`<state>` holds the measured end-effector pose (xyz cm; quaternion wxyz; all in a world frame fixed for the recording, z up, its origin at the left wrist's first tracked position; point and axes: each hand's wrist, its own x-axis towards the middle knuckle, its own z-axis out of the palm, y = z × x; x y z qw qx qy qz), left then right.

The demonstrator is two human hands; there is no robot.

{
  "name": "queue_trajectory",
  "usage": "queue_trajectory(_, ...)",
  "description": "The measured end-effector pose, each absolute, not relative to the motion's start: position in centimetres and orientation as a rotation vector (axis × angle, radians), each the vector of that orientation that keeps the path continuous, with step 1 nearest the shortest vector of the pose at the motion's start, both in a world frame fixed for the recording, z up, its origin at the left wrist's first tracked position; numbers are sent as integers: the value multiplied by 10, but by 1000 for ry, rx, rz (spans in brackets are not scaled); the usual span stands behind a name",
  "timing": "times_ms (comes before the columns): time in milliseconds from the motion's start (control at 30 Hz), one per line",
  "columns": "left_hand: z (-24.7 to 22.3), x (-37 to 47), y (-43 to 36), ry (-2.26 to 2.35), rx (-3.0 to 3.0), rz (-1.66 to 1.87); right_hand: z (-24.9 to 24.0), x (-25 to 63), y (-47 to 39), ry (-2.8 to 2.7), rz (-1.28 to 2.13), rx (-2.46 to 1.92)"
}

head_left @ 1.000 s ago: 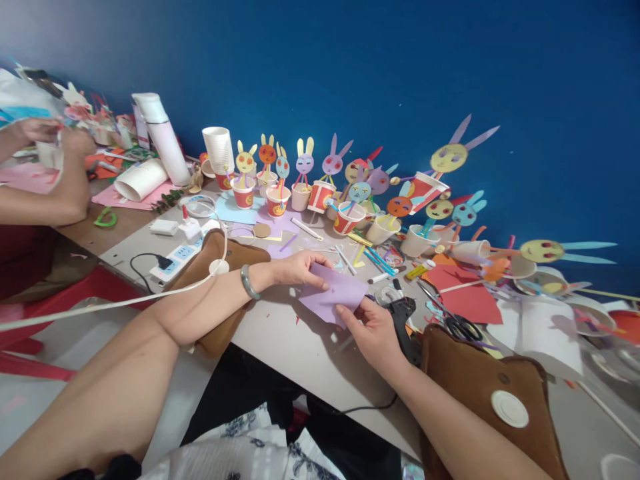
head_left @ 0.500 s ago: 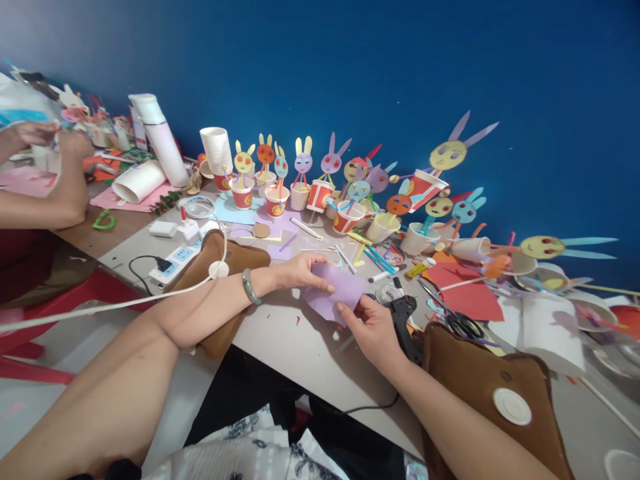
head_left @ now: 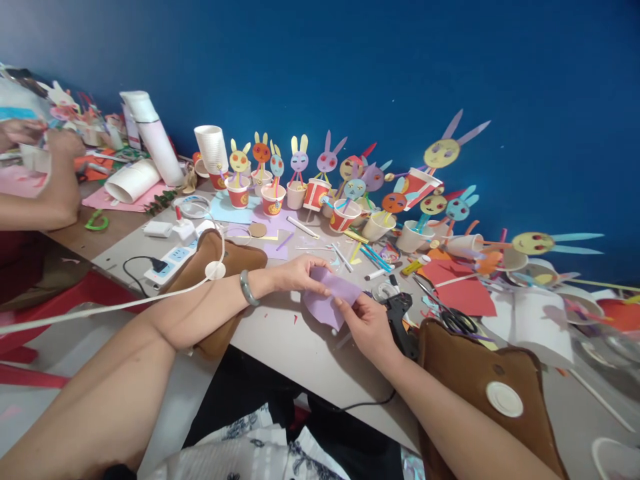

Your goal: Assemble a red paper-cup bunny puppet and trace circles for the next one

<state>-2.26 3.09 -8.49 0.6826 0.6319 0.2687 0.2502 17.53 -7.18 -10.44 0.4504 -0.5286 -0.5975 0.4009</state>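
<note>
A piece of purple paper (head_left: 325, 303) is held above the table's front part, its lower edge curved. My left hand (head_left: 299, 275), with a bangle at the wrist, pinches its upper left side between thumb and fingers. On the right side my right hand (head_left: 367, 323) grips the same paper, thumb on top and fingers behind it. Just beyond the right hand lies a black glue gun (head_left: 400, 317). Scissors with black handles (head_left: 457, 320) rest farther right, beside red paper (head_left: 463, 287).
Paper-cup rabbits (head_left: 327, 163) line the back by the blue wall. Brown cushions (head_left: 480, 387) lie at both sides. A white cable (head_left: 125, 300) crosses above my left forearm from the power strip (head_left: 173, 261). At far left, another person's hands (head_left: 65, 143) work near a thermos (head_left: 153, 137).
The whole view has shifted slightly. Both hands keep hold of the purple paper, which is tilted a little differently, its right part turned narrower.
</note>
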Motion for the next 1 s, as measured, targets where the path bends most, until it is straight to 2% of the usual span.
queue_trajectory(600,-91,-22,32,593,1619,589,-103,174,-70,-1446,985,-1338)
queue_trajectory(767,-104,-19,28,754,1826,945,-100,172,-68,-1383,963,-1307)
queue_trajectory(900,-104,-21,17,728,2317,1311,-98,169,-67,-1321,1069,-1279)
queue_trajectory(1000,-98,-23,11,700,2643,1341,-95,168,-69,-1330,1060,-1271)
